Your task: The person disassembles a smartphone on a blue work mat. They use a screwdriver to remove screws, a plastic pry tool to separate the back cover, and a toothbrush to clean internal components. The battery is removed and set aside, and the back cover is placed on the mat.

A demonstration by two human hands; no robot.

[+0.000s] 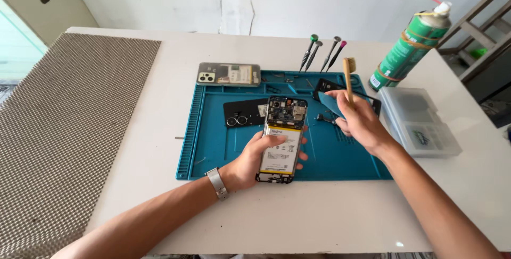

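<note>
Your left hand (pixel 250 163) holds the open phone (pixel 282 139), its back cover (pixel 229 74) already off. Your right hand (pixel 357 120) grips a brush (pixel 348 78); the phone's insides are not closed up yet

On the smooth, glossy white table (pixel 159 195) lies a matt teal rubbery mat (pixel 213 147). Left of the mat spreads a rough woven mesh sheet (pixel 69 131); right of it sits a clear plastic box (pixel 420 123). The brush (pixel 348 78) handle looks wooden.
</note>
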